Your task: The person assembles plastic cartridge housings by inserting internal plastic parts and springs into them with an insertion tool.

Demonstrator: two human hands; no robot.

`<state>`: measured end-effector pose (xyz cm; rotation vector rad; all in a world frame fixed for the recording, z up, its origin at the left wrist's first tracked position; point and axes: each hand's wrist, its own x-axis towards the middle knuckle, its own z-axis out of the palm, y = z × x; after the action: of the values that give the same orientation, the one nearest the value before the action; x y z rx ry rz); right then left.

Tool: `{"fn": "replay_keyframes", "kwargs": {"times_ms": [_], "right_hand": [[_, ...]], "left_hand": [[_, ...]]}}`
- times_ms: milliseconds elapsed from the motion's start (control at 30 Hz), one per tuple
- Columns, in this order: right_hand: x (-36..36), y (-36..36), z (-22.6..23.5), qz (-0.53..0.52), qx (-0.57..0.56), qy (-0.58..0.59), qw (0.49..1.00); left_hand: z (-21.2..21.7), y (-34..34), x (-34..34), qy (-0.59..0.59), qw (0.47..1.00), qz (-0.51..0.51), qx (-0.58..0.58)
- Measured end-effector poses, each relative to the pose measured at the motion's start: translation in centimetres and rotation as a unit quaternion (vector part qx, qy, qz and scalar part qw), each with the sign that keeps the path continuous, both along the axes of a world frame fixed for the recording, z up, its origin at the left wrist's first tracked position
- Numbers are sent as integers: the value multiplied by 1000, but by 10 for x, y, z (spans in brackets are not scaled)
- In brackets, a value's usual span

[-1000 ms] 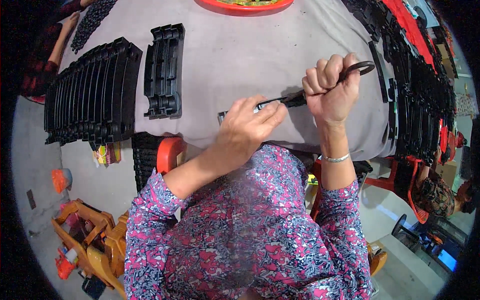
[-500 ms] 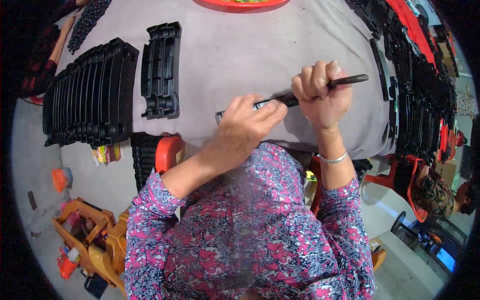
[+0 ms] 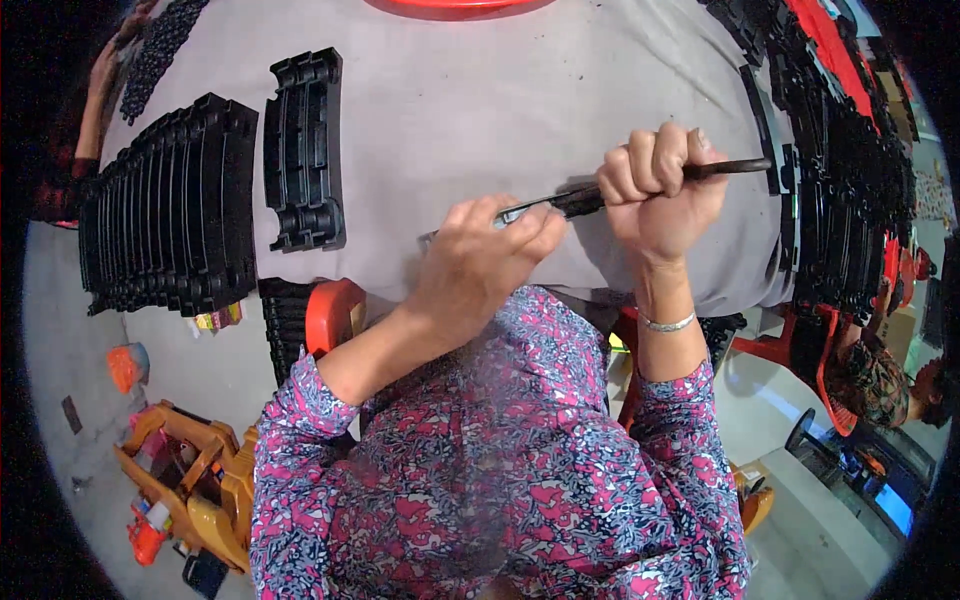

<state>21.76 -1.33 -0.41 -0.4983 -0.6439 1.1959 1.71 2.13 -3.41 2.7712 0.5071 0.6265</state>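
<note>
My right hand (image 3: 660,190) is closed in a fist around the black handles of a pair of scissors (image 3: 590,198), held level above the grey table (image 3: 480,120). My left hand (image 3: 485,265) pinches the metal blade end of the same scissors with fingertips and thumb. Both hands hover near the table's front edge. What lies under my left hand is hidden.
A curved black plastic piece (image 3: 303,150) lies left of centre, beside a long row of the same pieces (image 3: 170,205). More black pieces (image 3: 840,190) line the right side. A red tray (image 3: 455,6) sits at the far edge. Orange toys (image 3: 190,480) stand on the floor at lower left.
My right hand has rolled, so the scissor handles now point level to the right instead of tilting up. My left hand has stayed on the blade end.
</note>
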Motion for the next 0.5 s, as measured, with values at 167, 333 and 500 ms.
{"fn": "replay_keyframes", "kwargs": {"times_ms": [167, 333, 500], "right_hand": [[3, -1, -6, -10, -16, 34, 999], [4, -1, -9, -3, -7, 52, 999], [5, -1, -10, -12, -19, 61, 998]], "left_hand": [[0, -1, 2, 0, 1000, -4, -23], [1, 0, 1, -2, 1000, -4, -29], [2, 0, 1, -4, 1000, -9, -28]]}}
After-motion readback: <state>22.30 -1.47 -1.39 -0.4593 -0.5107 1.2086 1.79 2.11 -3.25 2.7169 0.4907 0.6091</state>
